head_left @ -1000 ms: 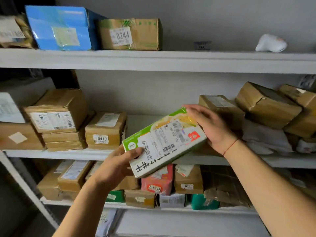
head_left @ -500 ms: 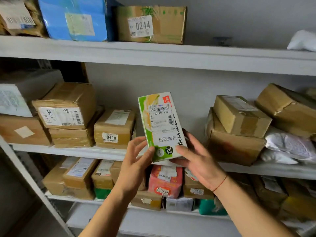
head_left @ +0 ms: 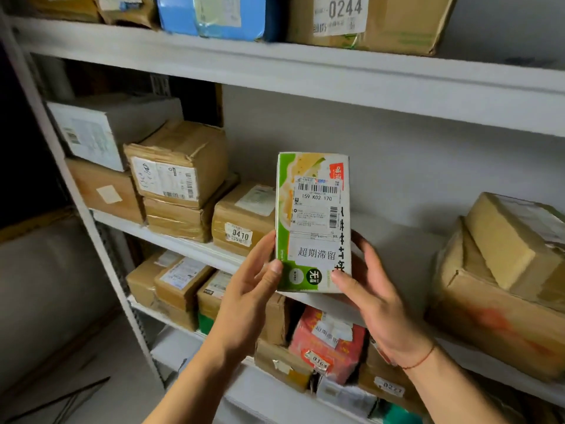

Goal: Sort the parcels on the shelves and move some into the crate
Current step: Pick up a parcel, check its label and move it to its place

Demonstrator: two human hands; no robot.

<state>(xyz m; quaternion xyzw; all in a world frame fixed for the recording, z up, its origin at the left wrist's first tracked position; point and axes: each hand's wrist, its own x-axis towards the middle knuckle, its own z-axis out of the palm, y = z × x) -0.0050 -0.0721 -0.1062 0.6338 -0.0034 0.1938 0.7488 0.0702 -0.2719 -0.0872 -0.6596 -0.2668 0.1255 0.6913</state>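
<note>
Both hands on it now, the left hand [head_left: 250, 281] and right hand [head_left: 371, 293] pinching the green carton [head_left: 312, 221] by its lower corners, upright above the middle shelf [head_left: 189, 244], label facing out, likely for reading.

Green-and-white carton [head_left: 312, 221], brown parcels [head_left: 180, 166]

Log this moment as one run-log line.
both hands hold green-white parcel upright | label faces camera | middle shelf gap behind
</note>
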